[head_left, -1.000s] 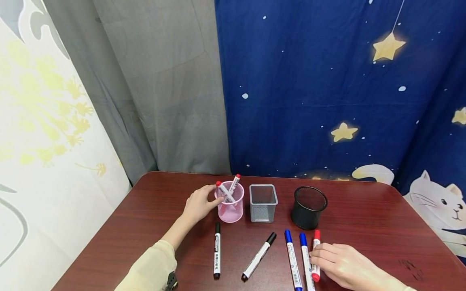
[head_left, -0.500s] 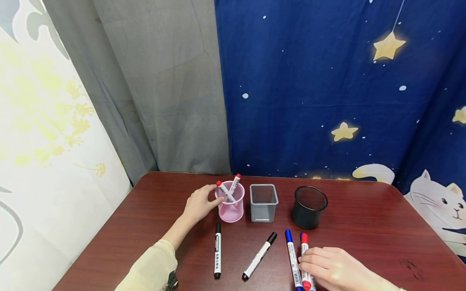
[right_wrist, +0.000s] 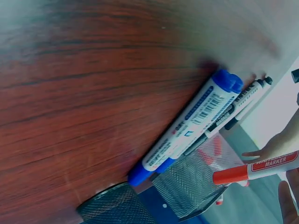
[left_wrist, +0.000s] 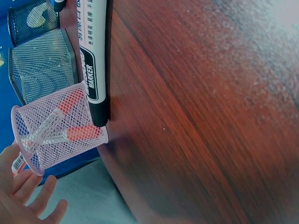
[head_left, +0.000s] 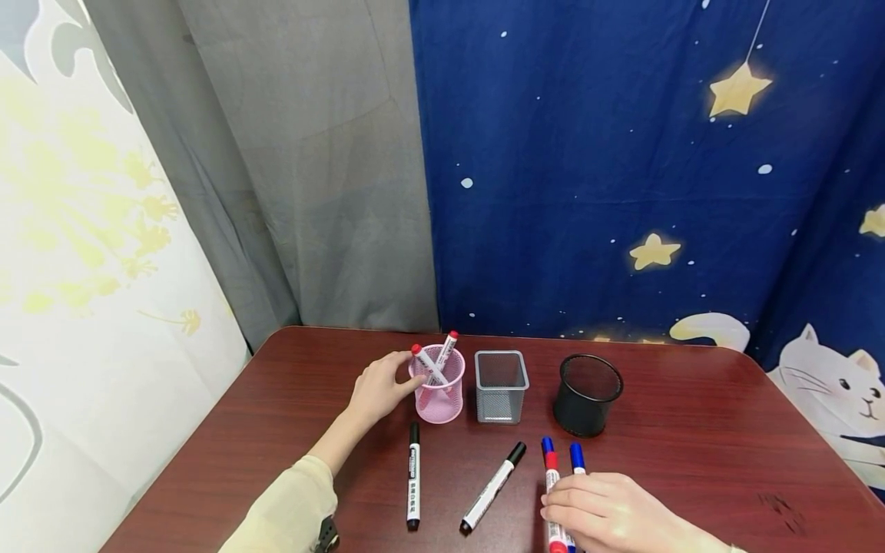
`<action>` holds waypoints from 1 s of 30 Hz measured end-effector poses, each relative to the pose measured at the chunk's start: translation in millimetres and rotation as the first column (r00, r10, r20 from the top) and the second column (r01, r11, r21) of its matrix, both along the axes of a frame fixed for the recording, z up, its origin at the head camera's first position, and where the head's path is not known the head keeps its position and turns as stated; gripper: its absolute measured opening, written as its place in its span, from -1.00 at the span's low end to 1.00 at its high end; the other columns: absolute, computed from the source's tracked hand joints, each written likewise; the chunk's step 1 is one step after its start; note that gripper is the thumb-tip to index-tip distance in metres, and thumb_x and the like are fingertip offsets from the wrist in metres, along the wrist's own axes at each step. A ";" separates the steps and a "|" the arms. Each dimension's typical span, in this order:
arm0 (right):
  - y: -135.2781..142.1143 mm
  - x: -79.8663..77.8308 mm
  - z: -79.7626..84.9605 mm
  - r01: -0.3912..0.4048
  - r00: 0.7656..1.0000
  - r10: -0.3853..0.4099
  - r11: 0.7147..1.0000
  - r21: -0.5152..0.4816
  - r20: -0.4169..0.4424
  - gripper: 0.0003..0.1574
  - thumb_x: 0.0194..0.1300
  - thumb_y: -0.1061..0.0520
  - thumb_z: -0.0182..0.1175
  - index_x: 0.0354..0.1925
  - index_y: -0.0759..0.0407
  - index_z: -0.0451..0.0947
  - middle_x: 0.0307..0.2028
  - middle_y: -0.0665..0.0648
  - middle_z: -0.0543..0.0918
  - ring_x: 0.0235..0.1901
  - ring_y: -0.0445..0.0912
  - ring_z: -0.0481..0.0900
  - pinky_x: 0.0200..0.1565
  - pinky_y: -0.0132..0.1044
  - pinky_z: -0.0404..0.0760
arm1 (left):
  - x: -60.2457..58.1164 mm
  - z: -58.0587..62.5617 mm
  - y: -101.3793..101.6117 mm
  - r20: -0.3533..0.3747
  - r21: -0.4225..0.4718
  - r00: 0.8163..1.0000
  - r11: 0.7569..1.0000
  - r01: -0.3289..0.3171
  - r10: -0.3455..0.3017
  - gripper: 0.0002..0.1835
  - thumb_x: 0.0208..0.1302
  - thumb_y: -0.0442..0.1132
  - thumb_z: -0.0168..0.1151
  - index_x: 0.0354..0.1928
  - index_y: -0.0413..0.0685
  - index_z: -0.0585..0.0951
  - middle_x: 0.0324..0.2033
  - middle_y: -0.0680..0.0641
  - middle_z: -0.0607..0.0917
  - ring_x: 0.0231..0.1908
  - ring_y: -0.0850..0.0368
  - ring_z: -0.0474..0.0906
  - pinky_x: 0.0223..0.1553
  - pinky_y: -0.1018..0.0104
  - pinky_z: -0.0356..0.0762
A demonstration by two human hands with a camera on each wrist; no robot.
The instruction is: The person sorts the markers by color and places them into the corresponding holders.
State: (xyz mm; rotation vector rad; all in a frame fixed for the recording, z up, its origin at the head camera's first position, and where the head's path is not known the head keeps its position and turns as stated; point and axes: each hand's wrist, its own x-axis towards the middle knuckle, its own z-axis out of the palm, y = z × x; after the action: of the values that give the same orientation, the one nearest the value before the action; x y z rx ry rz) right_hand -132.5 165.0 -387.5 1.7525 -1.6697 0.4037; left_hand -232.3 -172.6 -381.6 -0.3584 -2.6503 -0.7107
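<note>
My left hand (head_left: 379, 388) holds the rim of a pink mesh pen cup (head_left: 440, 407), its thumb at the front and its other fingers spread at the side. Two red-capped markers (head_left: 430, 365) lean crossed inside that cup. My right hand (head_left: 608, 513) grips a red whiteboard marker (right_wrist: 273, 163) a little above the table, in front of the right-hand pens. Below it lie two blue markers (right_wrist: 187, 123), partly covered by the hand in the head view. A black marker (head_left: 413, 476) lies straight nearer the left, and a second black marker (head_left: 492, 488) lies slanted.
A grey square mesh holder (head_left: 501, 403) stands right of the pink cup. Further right is a round black mesh holder (head_left: 584, 407). The brown table (head_left: 691, 415) ends at a grey curtain (head_left: 332, 192) and a blue star curtain (head_left: 588, 169).
My right hand has moved left with the red marker, from beside the right blue marker to over the left one. My left hand has stayed at the pink cup.
</note>
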 end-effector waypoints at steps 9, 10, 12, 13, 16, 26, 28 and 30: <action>-13.2 3.1 11.4 -0.047 0.999 0.047 0.997 -0.058 0.001 -0.73 0.32 0.21 -0.05 -0.17 0.26 0.56 -0.26 0.09 0.62 -0.26 -0.16 0.57 -0.22 -0.39 0.54 | 0.2 0.5 0.5 0.008 0.010 1.000 1.000 -0.001 0.001 -0.49 0.02 0.00 0.35 -0.01 -0.09 0.58 -0.08 -0.07 0.61 -0.08 -0.02 0.53 -0.25 -0.05 0.49; -13.7 3.8 11.8 -0.040 0.999 0.041 0.997 -0.061 0.012 -0.73 0.32 0.20 -0.05 -0.17 0.26 0.56 -0.26 0.09 0.63 -0.25 -0.16 0.57 -0.22 -0.39 0.54 | 0.2 0.3 0.5 0.007 0.010 1.000 1.000 0.000 0.000 -0.49 0.02 0.00 0.35 -0.01 -0.10 0.58 -0.08 -0.07 0.61 -0.08 -0.02 0.53 -0.25 -0.05 0.49; -14.4 5.2 11.2 -0.022 0.999 0.025 0.998 -0.061 0.047 -0.73 0.32 0.17 -0.02 -0.15 0.25 0.57 -0.24 0.07 0.63 -0.23 -0.17 0.57 -0.20 -0.39 0.53 | 0.2 0.1 0.5 0.005 0.009 1.000 1.000 0.001 -0.001 -0.49 0.02 0.00 0.35 0.00 -0.10 0.58 -0.08 -0.07 0.61 -0.08 -0.02 0.53 -0.24 -0.04 0.49; -14.6 5.3 10.5 -0.016 0.998 0.020 0.998 -0.064 0.060 -0.73 0.32 0.16 0.00 -0.15 0.24 0.57 -0.23 0.07 0.63 -0.22 -0.18 0.57 -0.19 -0.39 0.53 | 0.0 -0.3 0.5 0.004 0.007 1.000 1.000 0.002 -0.002 -0.50 0.02 0.00 0.35 0.00 -0.10 0.58 -0.08 -0.08 0.61 -0.08 -0.02 0.53 -0.23 -0.04 0.49; -16.6 4.4 9.2 -0.020 0.997 0.026 0.997 -0.081 0.076 -0.74 0.30 0.16 0.03 -0.14 0.25 0.57 -0.21 0.07 0.63 -0.20 -0.17 0.58 -0.18 -0.36 0.53 | 0.3 -0.3 0.4 0.005 0.006 1.000 1.000 -0.001 0.000 -0.49 0.02 0.00 0.34 0.00 -0.10 0.58 -0.07 -0.09 0.61 -0.07 -0.03 0.53 -0.22 -0.04 0.49; -29.1 6.5 21.0 -0.082 0.972 0.114 0.984 -0.157 0.207 -0.76 0.27 0.21 0.02 -0.18 0.32 0.55 -0.23 0.12 0.62 -0.24 -0.12 0.57 -0.21 -0.41 0.53 | 1.0 0.3 0.9 0.010 0.007 1.000 1.000 -0.005 0.005 -0.49 0.02 0.01 0.34 0.00 -0.10 0.57 -0.06 -0.10 0.61 -0.06 -0.04 0.52 -0.22 -0.06 0.48; -32.2 8.2 26.1 -0.090 0.967 0.127 0.981 -0.170 0.222 -0.77 0.27 0.21 0.03 -0.19 0.32 0.54 -0.24 0.12 0.62 -0.25 -0.12 0.57 -0.23 -0.42 0.52 | 1.1 0.5 1.0 0.012 0.007 1.000 1.000 -0.008 0.008 -0.48 0.02 0.01 0.34 0.00 -0.10 0.57 -0.06 -0.10 0.60 -0.05 -0.04 0.52 -0.21 -0.07 0.48; -35.5 9.7 31.9 -0.103 0.961 0.147 0.976 -0.190 0.236 -0.78 0.26 0.22 0.04 -0.20 0.33 0.54 -0.25 0.13 0.62 -0.27 -0.12 0.57 -0.24 -0.42 0.52 | 1.2 0.7 1.1 0.012 0.008 1.000 1.000 -0.010 0.009 -0.48 0.02 0.01 0.34 0.00 -0.11 0.57 -0.06 -0.10 0.60 -0.05 -0.04 0.52 -0.21 -0.07 0.47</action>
State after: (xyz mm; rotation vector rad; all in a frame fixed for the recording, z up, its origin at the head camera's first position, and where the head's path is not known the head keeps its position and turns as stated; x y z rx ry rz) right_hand -122.7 129.5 -355.6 1.7359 -1.6378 0.8353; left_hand -231.1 -171.4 -380.9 -0.3403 -2.6579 -0.7223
